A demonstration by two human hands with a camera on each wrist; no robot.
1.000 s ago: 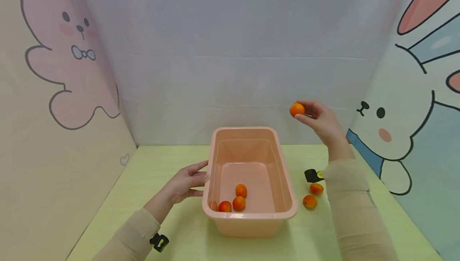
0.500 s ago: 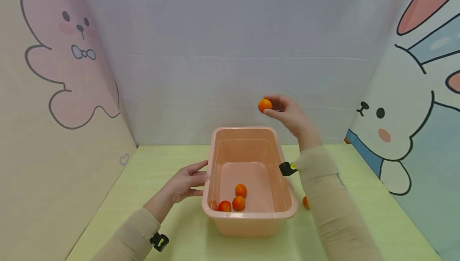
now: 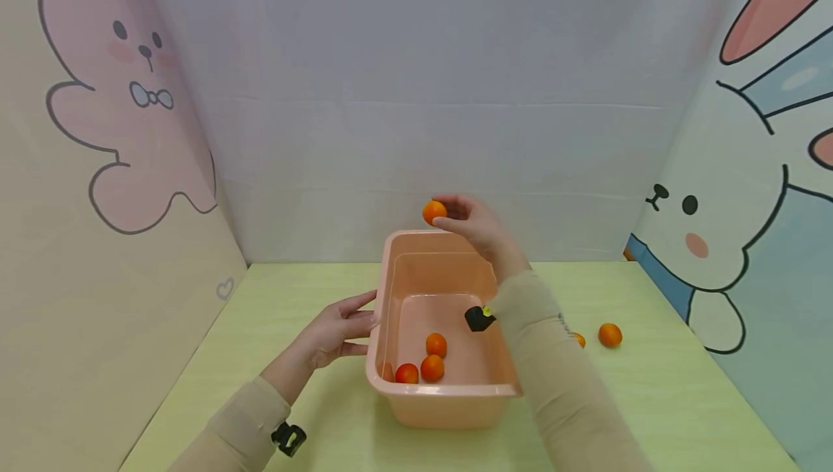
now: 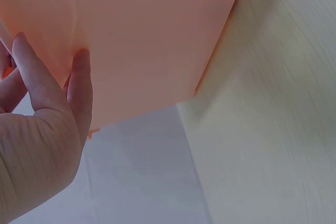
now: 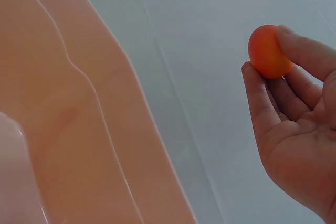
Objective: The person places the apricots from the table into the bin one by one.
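In the head view, my right hand (image 3: 476, 225) pinches a small round orange fruit (image 3: 434, 212) at its fingertips, above the far rim of a pink plastic basin (image 3: 449, 390). The right wrist view shows the fruit (image 5: 269, 51) with a reddish side, between thumb and fingers. My left hand (image 3: 335, 331) rests its extended fingers against the basin's left side. Seen from the left wrist, these fingers (image 4: 79, 85) lie by the outer wall. Inside the basin, near its front, lie three similar fruits (image 3: 432, 368). My right forearm hides part of the basin's right rim.
On the pale yellow-green table (image 3: 306, 277) right of the basin lies another orange fruit (image 3: 610, 335). A second loose fruit (image 3: 580, 340) is partly hidden by my right sleeve. A white curtain (image 3: 338, 132) stands behind, with cartoon-printed panels at both sides.
My right hand has carried the orange fruit leftward from the basin's right to over its far rim, dropping lower in the last half second. My left hand and the basin stay put.
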